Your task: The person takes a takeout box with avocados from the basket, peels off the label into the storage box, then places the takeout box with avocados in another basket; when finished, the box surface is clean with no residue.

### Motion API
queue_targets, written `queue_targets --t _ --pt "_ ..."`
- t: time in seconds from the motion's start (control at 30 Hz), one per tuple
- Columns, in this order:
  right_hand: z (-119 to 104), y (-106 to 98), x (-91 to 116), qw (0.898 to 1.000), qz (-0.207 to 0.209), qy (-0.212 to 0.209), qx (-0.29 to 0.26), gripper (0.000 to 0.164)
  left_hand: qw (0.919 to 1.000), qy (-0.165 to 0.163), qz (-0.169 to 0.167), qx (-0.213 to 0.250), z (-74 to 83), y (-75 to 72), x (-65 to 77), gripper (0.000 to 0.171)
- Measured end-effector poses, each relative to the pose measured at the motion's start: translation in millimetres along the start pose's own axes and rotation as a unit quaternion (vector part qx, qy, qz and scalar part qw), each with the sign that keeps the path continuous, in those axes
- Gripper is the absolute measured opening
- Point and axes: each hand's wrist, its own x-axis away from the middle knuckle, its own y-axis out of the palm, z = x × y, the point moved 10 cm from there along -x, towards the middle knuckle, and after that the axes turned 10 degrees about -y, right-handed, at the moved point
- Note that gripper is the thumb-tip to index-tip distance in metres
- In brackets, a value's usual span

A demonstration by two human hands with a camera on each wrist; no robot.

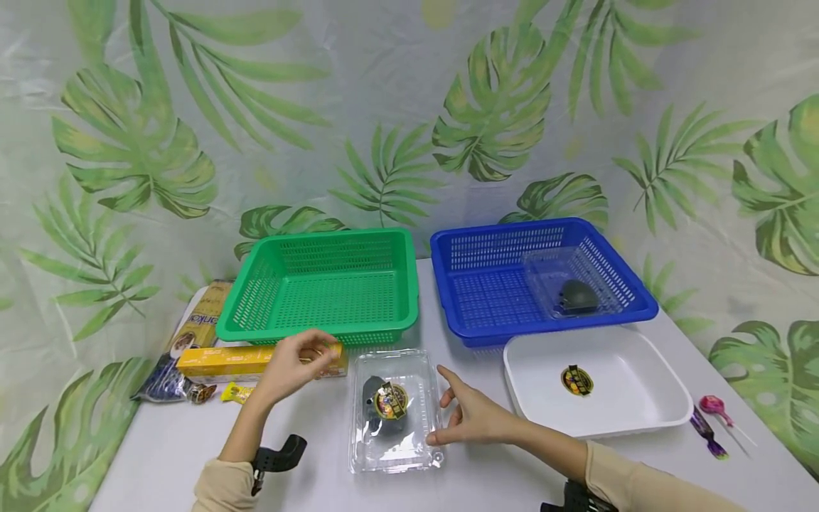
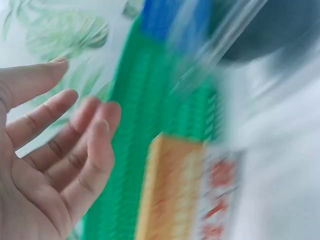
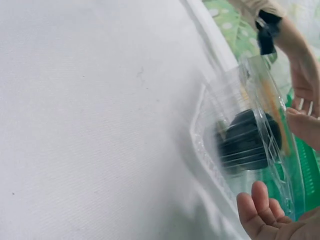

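Observation:
A clear plastic clamshell box (image 1: 416, 451) lies on the table, closed, with a dark rounded object (image 1: 374, 425) inside. On its lid is a round black-and-gold sticker (image 1: 391, 400). My right hand (image 1: 476, 414) is at the box's right side, thumb and fingers spread; whether the thumb touches the edge I cannot tell. In the right wrist view the fingers (image 3: 260, 207) stand beside the box. My left hand (image 1: 296, 366) hovers left of the box with loosely bent fingers and nothing in them, in front of the green basket (image 1: 320, 338). The left wrist view is blurred.
At back right, a blue basket (image 1: 470, 284) holds another clear box (image 1: 540, 274) with a dark object. A white tray (image 1: 614, 405) bears a round sticker (image 1: 577, 380). A lollipop (image 1: 712, 404) and purple-wrapped candy (image 1: 707, 430) lie right; a yellow box (image 1: 224, 363) and packet (image 1: 198, 320) left.

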Motion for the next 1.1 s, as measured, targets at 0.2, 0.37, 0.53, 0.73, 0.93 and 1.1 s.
queue_targets --t 0.2,0.37,0.53,0.73,0.93,1.1 --pt "1 0 -2 0.999 -0.008 0.009 -0.03 0.107 0.9977 0.026 -0.009 -0.062 6.1 42.7 6.3 0.037" --pt "5 2 -2 0.997 -0.008 0.018 -0.072 0.108 0.9904 0.047 -0.012 -0.129 15.6 64.1 4.3 0.047" --pt "5 3 -3 0.996 -0.007 0.017 -0.085 0.108 0.9814 0.064 -0.024 -0.179 25.6 77.0 2.3 0.046" --pt "4 5 -3 0.996 -0.007 0.018 -0.09 0.108 0.9781 0.068 -0.069 -0.184 28.8 86.7 1.2 0.023" --pt "2 3 -4 0.998 -0.008 0.016 -0.067 0.108 0.9864 0.026 -0.052 -0.154 21.5 81.5 2.1 0.026" --pt "-1 0 -7 0.999 -0.011 0.016 -0.038 0.106 0.9923 -0.05 0.009 -0.113 1.6 64.6 6.3 0.062"
